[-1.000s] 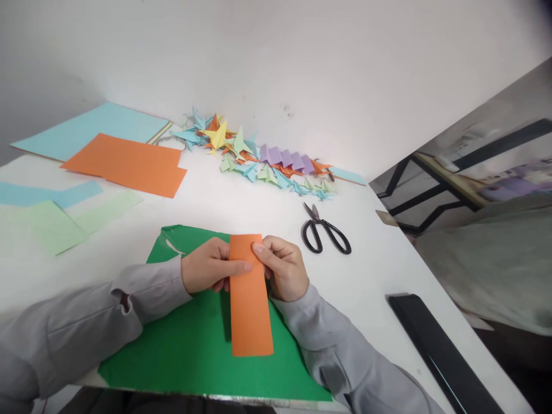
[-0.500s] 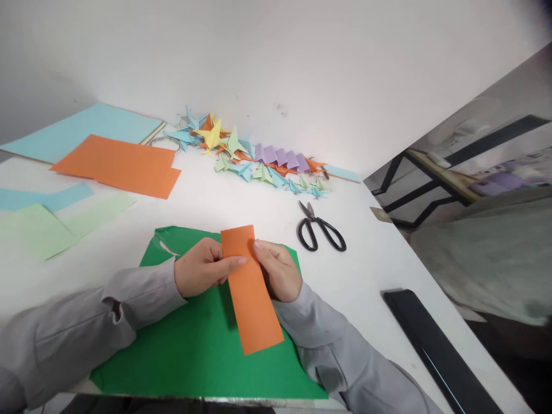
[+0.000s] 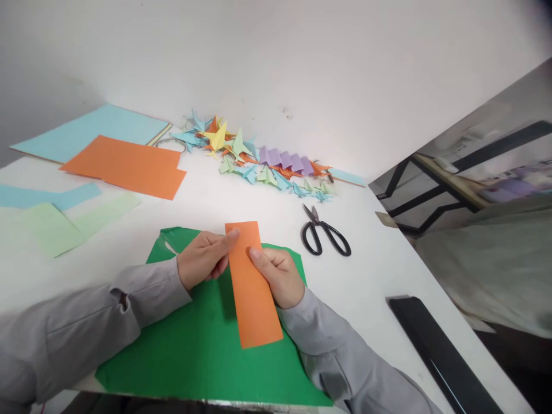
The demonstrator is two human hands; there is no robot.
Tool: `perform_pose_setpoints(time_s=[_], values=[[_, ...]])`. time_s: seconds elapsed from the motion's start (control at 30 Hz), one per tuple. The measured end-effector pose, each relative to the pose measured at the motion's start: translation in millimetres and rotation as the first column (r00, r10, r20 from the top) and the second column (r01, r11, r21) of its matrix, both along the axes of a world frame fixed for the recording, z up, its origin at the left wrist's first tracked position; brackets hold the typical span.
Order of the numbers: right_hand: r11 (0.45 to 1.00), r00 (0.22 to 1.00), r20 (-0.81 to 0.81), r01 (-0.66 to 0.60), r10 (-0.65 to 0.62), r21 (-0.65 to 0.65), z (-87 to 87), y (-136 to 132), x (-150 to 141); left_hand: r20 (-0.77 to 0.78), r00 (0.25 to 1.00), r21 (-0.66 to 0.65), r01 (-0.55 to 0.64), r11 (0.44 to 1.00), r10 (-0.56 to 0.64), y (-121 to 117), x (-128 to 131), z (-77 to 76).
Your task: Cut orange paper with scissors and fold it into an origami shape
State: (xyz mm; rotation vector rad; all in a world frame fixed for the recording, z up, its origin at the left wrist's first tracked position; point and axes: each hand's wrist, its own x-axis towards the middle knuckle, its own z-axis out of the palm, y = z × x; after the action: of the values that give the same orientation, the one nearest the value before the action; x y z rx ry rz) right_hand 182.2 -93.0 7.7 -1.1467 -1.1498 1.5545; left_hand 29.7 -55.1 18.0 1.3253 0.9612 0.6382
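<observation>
The left hand (image 3: 202,259) pinched an orange paper strip (image 3: 256,305) by its left edge near the far end, thumb on top and the other fingers curled behind. The right hand (image 3: 280,276) pinched the same strip's right edge, slightly nearer the wearer than the left thumb, with its own thumb laid over the paper. The strip lay between the two hands, its longer part slanting down from them towards the wearer. Below both hands was a green sheet (image 3: 172,351) on a white surface (image 3: 366,310).

Beyond the right hand and off to its right lay scissors (image 3: 318,227) with black handles, blades slightly apart. Farther right of that hand, and nearer the wearer, was a long black object (image 3: 440,351). Ahead of both hands, by the wall, ran a row of folded paper shapes (image 3: 218,137) in several colours, a purple pleated piece (image 3: 284,159) among them. To the left of the left hand and beyond it were pale green paper pieces (image 3: 54,230), a larger orange sheet (image 3: 125,167) and, farthest off, a light blue sheet (image 3: 95,132).
</observation>
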Motion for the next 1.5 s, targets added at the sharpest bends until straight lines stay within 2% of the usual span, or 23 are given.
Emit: perform_pose_setpoints(time_s=[0.1,0.2,0.5,0.57,0.7,0.77,0.93,1.03,1.2,1.33,1.5], values=[[1.000,1.000,0.026,0.003,-0.002,-0.024,-1.9,0,1,0.069,0.994,-0.078,-0.079,0.994,0.084,5,-1,-0.4],[1.000,0.998,0.063,0.005,-0.004,-0.021,-2.0,0,0,0.138,0.981,-0.078,-0.127,0.989,0.137,8,-2,0.5],[0.999,0.991,0.131,0.031,-0.034,0.027,-1.5,-2,-4,0.173,0.968,-0.092,-0.166,0.982,0.180,9,-3,-3.2],[0.998,0.990,0.134,0.037,-0.044,0.054,-2.6,-1,-4,0.167,0.973,-0.064,-0.150,0.987,0.159,8,-3,-3.3],[0.991,0.989,0.121,0.073,-0.087,0.113,-6.2,2,-3,0.062,0.998,0.076,-0.039,0.996,0.034,5,-3,-0.4],[0.987,0.988,0.115,0.089,-0.104,0.132,-7.6,3,-3,0.017,1.000,0.104,0.009,0.995,-0.011,3,-2,0.7],[0.978,0.976,0.176,0.091,-0.125,0.189,-7.7,3,-3,-0.010,0.997,0.069,0.076,0.995,-0.075,4,-2,0.6],[0.963,0.963,0.179,0.163,-0.203,0.216,-7.0,4,-3,-0.060,0.995,0.080,0.089,0.993,-0.085,4,-2,0.5],[0.936,0.932,0.168,0.284,-0.320,0.208,-7.3,8,1,-0.112,0.982,0.173,0.168,0.971,-0.150,2,-1,0.4],[0.924,0.915,0.206,0.295,-0.346,0.242,-7.4,13,3,-0.101,0.984,0.132,0.157,0.979,-0.144,4,-1,0.6],[0.917,0.916,0.160,0.331,-0.369,0.222,-7.2,25,8,-0.084,0.986,0.086,0.151,0.985,-0.143,5,1,2.0]])
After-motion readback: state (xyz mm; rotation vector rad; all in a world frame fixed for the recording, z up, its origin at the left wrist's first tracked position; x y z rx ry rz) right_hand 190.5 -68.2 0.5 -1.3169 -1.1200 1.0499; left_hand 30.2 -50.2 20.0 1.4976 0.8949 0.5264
